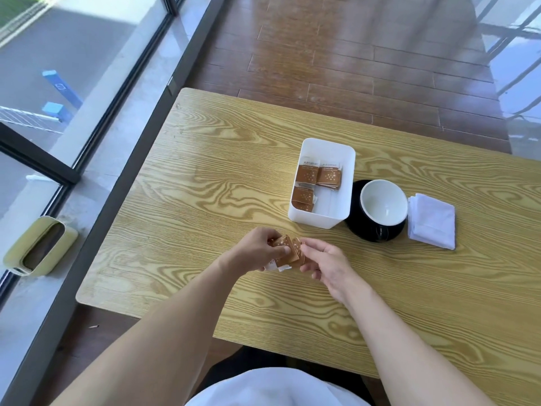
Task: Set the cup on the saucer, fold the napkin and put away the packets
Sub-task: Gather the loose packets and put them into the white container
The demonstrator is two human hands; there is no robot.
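Left hand (260, 248) pinches a small stack of brown packets (288, 251) just above the table (205, 200); thumb curled over the top one. Right hand (325, 265) touches the stack's right edge with its fingertips; whether it grips cannot be told. Packets judged light, thin, floppy, apt to slide apart: best held across the flat faces, near mid-stack. Stack count unreadable; white ends partly hidden under the left hand. More packets lie in the white box (345, 150). Cup (383, 205) sits on the dark saucer (355, 227), folded napkin (433, 219) beside it. Cup handle not visible.
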